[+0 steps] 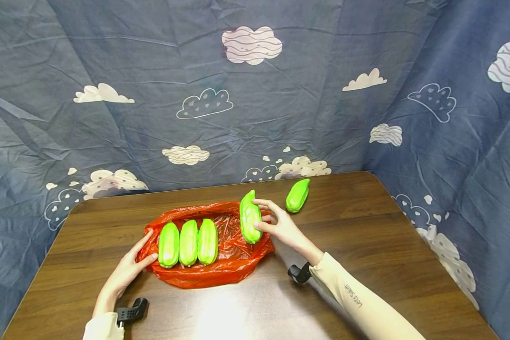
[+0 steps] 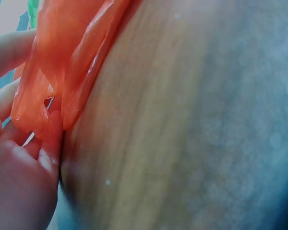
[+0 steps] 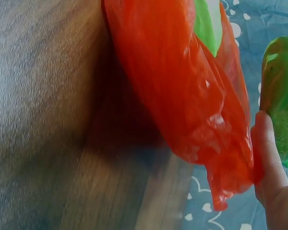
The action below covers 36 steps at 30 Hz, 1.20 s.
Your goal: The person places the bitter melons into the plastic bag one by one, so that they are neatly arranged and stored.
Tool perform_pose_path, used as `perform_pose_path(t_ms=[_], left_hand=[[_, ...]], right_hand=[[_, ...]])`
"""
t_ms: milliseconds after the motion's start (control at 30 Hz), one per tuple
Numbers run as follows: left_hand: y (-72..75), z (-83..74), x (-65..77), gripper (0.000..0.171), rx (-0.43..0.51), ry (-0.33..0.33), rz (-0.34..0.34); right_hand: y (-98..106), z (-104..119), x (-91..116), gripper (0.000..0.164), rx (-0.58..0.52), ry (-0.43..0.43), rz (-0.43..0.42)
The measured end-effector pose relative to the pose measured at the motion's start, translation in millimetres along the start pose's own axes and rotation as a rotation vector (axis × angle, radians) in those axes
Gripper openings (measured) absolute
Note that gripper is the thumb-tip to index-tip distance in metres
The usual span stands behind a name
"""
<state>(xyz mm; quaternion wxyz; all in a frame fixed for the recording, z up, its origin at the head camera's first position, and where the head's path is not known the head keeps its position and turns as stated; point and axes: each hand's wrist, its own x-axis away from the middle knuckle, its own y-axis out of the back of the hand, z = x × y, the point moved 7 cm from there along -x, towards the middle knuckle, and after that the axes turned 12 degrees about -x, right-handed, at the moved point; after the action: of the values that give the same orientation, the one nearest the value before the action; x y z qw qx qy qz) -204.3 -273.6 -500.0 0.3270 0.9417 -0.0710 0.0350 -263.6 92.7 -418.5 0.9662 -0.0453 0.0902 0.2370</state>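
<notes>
A red plastic bag (image 1: 204, 281) lies spread with its mouth up on the table. Inside it, at the left, three glossy green gourd-like vegetables (image 1: 189, 243) stand side by side. My left hand (image 1: 125, 274) holds the bag's left end, thumb and fingers at the rim; the left wrist view shows red film between them. Over the bag's right end, my right hand (image 1: 284, 229) grips another green gourd-like vegetable (image 1: 250, 217), pointed tip away from me. Its thumb and fingers sit on the vegetable's right side. In the right wrist view the thumb also lies beside the bag film (image 3: 197, 96).
One more green gourd-like vegetable (image 1: 298, 195) lies at the back of the brown wooden table (image 1: 365, 255), right of the bag. A blue cloth with white clouds (image 1: 255, 118) hangs behind the table's back edge. Black mounts (image 1: 131, 310) sit at both wrists.
</notes>
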Motion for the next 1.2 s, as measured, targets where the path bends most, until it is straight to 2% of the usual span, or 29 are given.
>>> perform_pose_path(t_ms=[267, 433, 900, 1200], left_hand=[[-0.3, -1.2, -0.1, 0.068, 0.045, -0.029, 0.0], [0.5, -2.1, -0.6, 0.067, 0.041, -0.052, -0.013], [0.5, -2.1, -0.9, 0.068, 0.034, -0.033, -0.005], [1.2, -1.3, -1.6, 0.067, 0.02, -0.038, -0.012]], right_hand=[[-11.1, -9.4, -1.4, 0.054, 0.043, -0.042, 0.02], [-21.1, -13.1, -2.8, 0.055, 0.045, -0.037, 0.054], [-44.3, -26.4, -5.9, 0.053, 0.086, -0.051, 0.116], [-53.5, -35.1, -5.9, 0.053, 0.167, -0.065, 0.132]])
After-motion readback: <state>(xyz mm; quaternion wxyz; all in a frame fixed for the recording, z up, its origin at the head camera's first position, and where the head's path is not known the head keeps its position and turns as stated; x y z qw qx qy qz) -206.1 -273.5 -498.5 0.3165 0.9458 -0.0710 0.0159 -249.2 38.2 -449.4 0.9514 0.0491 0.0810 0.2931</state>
